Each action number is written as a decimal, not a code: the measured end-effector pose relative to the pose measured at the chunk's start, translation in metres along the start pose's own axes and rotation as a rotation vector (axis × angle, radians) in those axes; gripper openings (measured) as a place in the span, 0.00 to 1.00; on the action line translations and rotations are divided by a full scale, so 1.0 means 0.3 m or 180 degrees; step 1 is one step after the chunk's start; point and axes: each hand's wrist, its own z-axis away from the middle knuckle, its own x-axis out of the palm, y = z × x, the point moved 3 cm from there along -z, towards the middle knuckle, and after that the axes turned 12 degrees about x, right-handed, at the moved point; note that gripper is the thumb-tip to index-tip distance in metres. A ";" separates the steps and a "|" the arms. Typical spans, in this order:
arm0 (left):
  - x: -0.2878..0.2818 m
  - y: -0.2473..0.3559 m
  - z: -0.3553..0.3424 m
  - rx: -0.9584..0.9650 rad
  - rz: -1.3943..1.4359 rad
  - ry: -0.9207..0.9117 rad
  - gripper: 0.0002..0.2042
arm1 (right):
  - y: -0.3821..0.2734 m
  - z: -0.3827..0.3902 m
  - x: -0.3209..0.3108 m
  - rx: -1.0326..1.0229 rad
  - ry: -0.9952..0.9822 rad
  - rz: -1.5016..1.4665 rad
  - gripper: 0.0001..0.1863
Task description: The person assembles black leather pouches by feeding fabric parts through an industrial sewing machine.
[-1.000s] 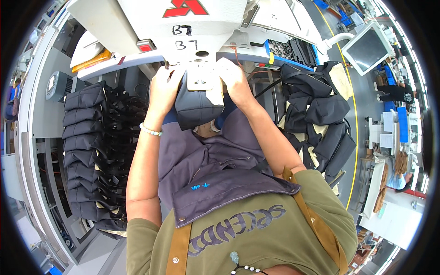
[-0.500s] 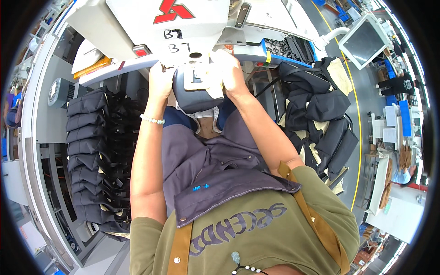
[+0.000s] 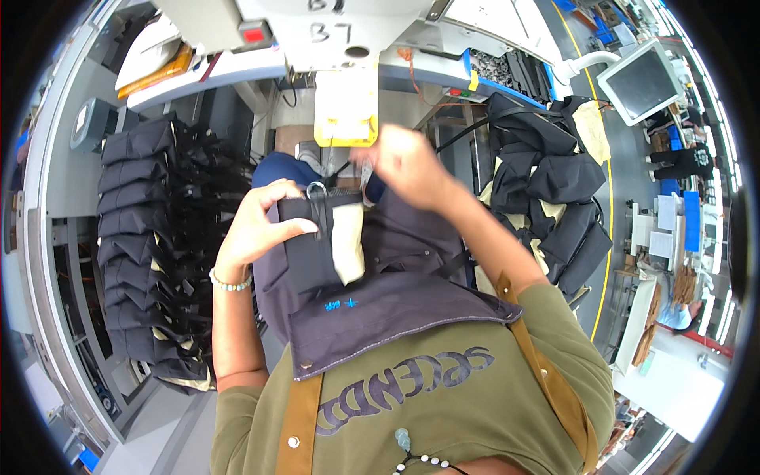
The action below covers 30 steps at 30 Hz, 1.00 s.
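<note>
factory floor all round, with a row of finished dark pieces (image 3: 131, 206) stacked at my left. my left hand (image 3: 257, 226) is closed round the dark fabric piece (image 3: 313, 245), held over the apron (image 3: 396, 309) on my lap, below the sewing machine (image 3: 332, 47). my right hand (image 3: 404, 162) is blurred above it; i cannot tell its grip. i judge the piece could slip off, since only one hand grips it.
</note>
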 end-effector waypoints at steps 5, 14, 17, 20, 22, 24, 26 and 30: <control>0.038 -0.049 0.031 -0.0569 0.0785 0.0311 0.09 | 0.228 -0.291 -0.120 -0.0436 0.1240 0.1489 0.14; 0.018 -0.055 0.064 -0.0544 0.0868 0.0584 0.12 | 0.399 -0.468 -0.046 0.0079 0.0592 0.2730 0.22; 0.011 -0.055 0.072 -0.0543 0.0893 0.0620 0.11 | 0.428 -0.443 -0.025 -0.0096 0.1092 0.3016 0.22; 0.010 -0.049 0.070 -0.0523 0.0889 0.0628 0.11 | 0.427 -0.415 -0.022 -0.0424 0.1538 0.3164 0.19; 0.007 -0.043 0.072 -0.0529 0.0870 0.0660 0.10 | 0.413 -0.388 -0.026 -0.0471 0.1656 0.3242 0.15; 0.006 -0.042 0.069 -0.0552 0.0875 0.0630 0.10 | 0.407 -0.371 -0.049 -0.0531 0.1620 0.3117 0.15; 0.011 -0.050 0.067 -0.0527 0.0866 0.0626 0.10 | 0.408 -0.347 -0.075 -0.0563 0.1552 0.2975 0.12; 0.015 -0.037 0.056 -0.0517 0.0898 0.0642 0.10 | 0.341 -0.274 -0.070 -0.1237 0.1236 0.2269 0.08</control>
